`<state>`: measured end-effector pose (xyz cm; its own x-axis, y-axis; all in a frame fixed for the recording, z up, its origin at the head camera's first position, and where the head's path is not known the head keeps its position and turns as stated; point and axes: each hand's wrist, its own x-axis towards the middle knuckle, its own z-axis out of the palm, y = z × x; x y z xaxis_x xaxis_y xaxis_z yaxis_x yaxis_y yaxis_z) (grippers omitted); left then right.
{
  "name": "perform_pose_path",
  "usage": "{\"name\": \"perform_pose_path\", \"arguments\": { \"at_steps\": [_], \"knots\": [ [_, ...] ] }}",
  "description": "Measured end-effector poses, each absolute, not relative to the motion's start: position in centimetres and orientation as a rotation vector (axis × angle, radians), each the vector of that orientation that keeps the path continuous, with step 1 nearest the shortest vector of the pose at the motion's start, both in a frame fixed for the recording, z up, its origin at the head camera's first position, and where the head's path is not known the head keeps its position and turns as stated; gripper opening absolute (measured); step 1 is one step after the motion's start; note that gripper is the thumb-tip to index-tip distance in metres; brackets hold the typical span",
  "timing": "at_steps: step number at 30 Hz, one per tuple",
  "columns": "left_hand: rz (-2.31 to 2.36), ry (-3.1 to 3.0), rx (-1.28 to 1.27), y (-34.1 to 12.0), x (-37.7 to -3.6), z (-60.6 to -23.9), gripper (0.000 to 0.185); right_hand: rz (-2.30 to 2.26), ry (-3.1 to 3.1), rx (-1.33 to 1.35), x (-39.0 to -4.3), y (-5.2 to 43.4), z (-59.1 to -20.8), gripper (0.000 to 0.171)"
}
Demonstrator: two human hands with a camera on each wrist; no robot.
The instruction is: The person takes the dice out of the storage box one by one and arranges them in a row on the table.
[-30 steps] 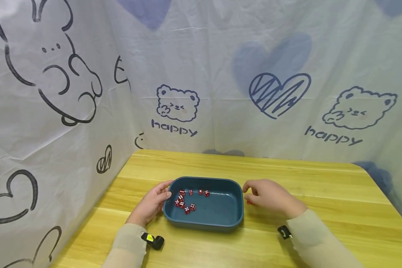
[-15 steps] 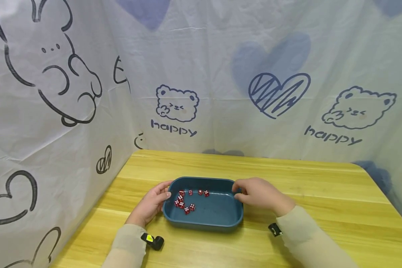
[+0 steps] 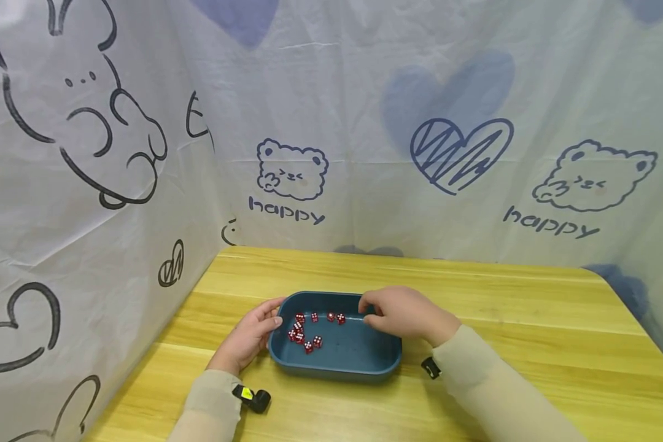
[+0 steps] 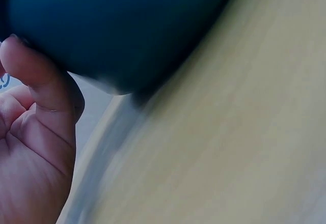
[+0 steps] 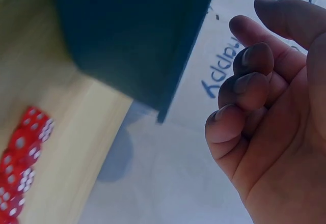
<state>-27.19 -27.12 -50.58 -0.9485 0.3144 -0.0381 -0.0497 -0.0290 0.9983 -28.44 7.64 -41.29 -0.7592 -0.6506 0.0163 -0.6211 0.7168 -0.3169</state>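
Note:
A dark teal plastic bin [image 3: 359, 353] stands on the table, with several red dice [image 3: 299, 337] with white pips in its left part. My left hand [image 3: 247, 337] grips the bin's left end, thumb over the rim, fingers outside. In the left wrist view, that thumb [image 4: 38, 71] lies against the bin wall. Over the bin's right end is my right hand [image 3: 406, 312], its fingers bent. In the right wrist view, its thumb and index finger are apart, with no die seen between them. Whether a die is tucked behind the fingers cannot be told.
In the right wrist view, a row of red dice [image 5: 23, 163] lies on the table outside the bin; the right arm hides them in the head view. The wooden table [image 3: 530, 319] meets printed cloth walls [image 3: 353, 123] at the back and left.
My right hand has moved left, from beside the dice right of the bin to over the bin's right end. The left hand, bin and dice inside look the same.

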Motion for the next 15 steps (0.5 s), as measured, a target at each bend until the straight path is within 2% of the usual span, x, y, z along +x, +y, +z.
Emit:
{"name": "perform_pose_path", "arguments": {
  "at_steps": [15],
  "knots": [
    [2.073, 1.981, 0.272, -27.3, -27.3, -50.7, 0.053, -0.462, 2.734, -1.257, -28.6, 2.5, -39.3, 0.017]
  ]
}}
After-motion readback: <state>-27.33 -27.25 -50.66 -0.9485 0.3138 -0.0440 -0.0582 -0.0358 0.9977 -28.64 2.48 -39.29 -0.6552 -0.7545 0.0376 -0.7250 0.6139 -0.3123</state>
